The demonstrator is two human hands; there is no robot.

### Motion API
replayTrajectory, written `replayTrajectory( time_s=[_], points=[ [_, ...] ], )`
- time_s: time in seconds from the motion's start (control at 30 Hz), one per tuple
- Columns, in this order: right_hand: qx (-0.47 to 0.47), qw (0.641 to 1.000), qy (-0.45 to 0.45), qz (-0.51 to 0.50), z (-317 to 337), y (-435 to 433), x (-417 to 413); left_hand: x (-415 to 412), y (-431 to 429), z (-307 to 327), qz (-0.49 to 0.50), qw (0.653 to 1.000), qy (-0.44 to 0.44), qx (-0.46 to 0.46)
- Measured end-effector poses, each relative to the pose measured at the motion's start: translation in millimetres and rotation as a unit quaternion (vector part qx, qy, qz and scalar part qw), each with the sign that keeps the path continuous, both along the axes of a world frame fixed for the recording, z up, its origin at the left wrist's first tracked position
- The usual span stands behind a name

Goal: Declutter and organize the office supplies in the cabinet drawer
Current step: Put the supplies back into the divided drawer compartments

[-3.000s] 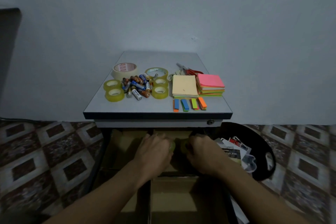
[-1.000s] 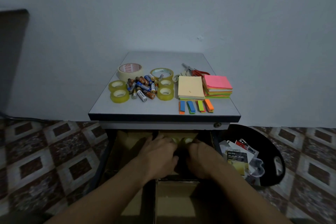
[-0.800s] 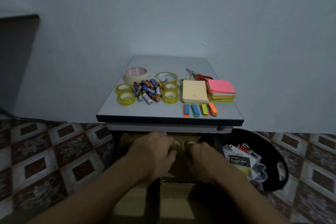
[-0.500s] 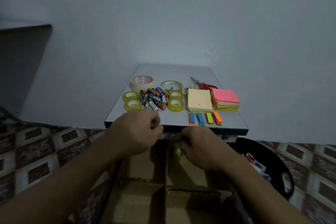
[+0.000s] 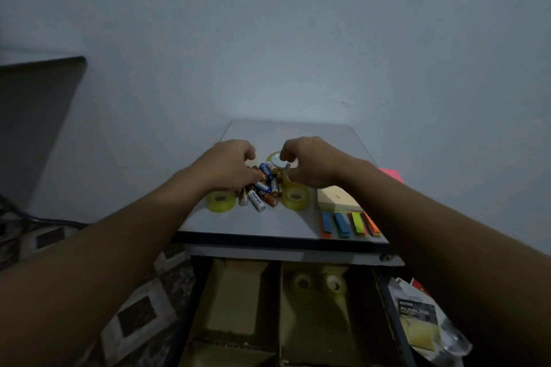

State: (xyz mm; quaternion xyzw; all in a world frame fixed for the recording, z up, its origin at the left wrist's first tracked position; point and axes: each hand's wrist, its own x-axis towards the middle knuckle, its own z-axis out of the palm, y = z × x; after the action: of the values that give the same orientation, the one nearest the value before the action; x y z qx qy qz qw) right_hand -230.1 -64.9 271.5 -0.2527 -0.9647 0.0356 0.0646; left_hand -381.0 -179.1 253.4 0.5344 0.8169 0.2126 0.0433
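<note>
Drawer (image 5: 280, 292), open at 6 o'clock, now holds two tape rolls (image 5: 301, 281) in its rear right compartment; both hands have left it for the cabinet top (image 5: 268, 226). Left hand (image 5: 231, 168) and right hand (image 5: 313, 164) curl over the batteries (image 5: 265, 188) at 12 o'clock, grip not discernible; loose rolls (image 5: 220, 201) flank the pile closely.

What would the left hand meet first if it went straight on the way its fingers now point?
Probably the battery pile: the left hand points its curled fingers down onto it. Contact may already exist; depth is unclear.
</note>
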Motion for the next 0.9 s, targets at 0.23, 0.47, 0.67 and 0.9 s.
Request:
replayTrajectory(
  time_s=[0.23,0.47,0.67,0.9],
  points=[
    [-0.015,0.995,-0.101,0.002,-4.3,35.5,-46.1,-6.9,35.4,0.3,-0.014,0.997,0.036,-0.071],
    [-0.074,0.985,-0.152,0.018,-2.5,50.2,-66.8,-11.8,46.3,-3.0,-0.016,0.994,0.068,-0.084],
    [-0.123,0.98,-0.155,0.009,-4.3,55.5,-73.7,-17.0,48.8,-6.8,-0.018,0.996,0.048,-0.074],
    [-0.135,0.979,-0.154,0.014,-5.2,58.6,-77.6,-19.4,51.2,-6.6,-0.034,0.997,0.02,-0.061]
  ],
)
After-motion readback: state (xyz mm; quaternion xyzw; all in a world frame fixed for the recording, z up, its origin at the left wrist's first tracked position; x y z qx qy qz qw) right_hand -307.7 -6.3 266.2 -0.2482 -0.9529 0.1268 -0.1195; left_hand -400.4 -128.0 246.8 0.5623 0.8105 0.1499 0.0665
